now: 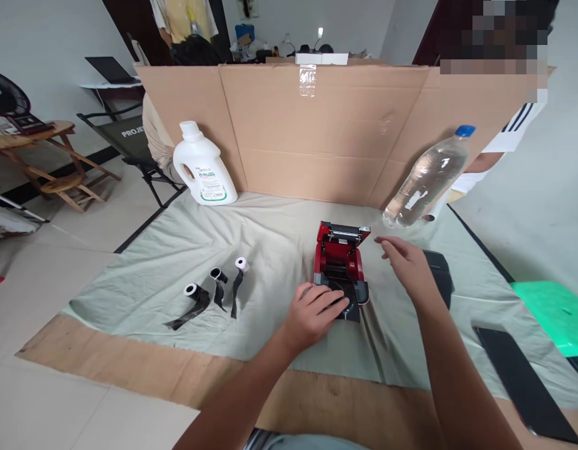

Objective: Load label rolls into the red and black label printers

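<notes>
A small red and black printer stands on the cloth with its lid raised. A black strip lies at its front. Over the front edge and this strip rests my left hand, fingers stretched out flat. My right hand hovers just right of the lid, apart from it, with index finger and thumb extended and nothing visible between them. To the left, three small rolls lie loose: a larger roll, a middle roll and a white-ended roll, each with a black tail unwound.
A cardboard panel stands across the back. Before it are a white jug and a leaning clear bottle. Partly behind my right forearm sits a black object. A dark flat slab and a green stool are at right.
</notes>
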The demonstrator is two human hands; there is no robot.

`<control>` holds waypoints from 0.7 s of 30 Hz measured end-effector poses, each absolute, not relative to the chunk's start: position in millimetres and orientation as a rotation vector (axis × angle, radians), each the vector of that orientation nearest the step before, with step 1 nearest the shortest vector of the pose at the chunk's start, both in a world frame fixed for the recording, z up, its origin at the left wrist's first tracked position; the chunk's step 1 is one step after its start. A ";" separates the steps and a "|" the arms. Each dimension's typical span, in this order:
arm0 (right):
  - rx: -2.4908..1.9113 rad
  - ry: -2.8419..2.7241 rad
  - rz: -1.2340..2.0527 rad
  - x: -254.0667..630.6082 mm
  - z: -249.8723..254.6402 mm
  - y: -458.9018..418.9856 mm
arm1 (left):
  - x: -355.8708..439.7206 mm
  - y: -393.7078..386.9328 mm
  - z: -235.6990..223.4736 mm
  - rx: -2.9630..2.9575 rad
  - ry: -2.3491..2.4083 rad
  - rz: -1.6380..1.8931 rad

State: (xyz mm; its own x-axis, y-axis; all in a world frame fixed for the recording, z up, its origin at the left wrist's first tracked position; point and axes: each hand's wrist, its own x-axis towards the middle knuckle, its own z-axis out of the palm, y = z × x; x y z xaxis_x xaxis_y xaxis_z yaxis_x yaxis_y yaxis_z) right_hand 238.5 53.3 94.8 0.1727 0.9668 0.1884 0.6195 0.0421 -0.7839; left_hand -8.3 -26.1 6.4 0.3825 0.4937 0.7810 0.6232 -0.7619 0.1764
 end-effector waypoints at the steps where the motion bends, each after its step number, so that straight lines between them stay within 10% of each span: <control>1: -1.571 -1.512 0.621 234.9 90.3 58.9 | -9.2 -26.0 4.6 -2.501 -1.010 -1.304; 21: -1.310 -1.289 0.989 197.0 9.4 18.8 | -17.0 -24.0 -0.5 -2.497 -0.965 -1.554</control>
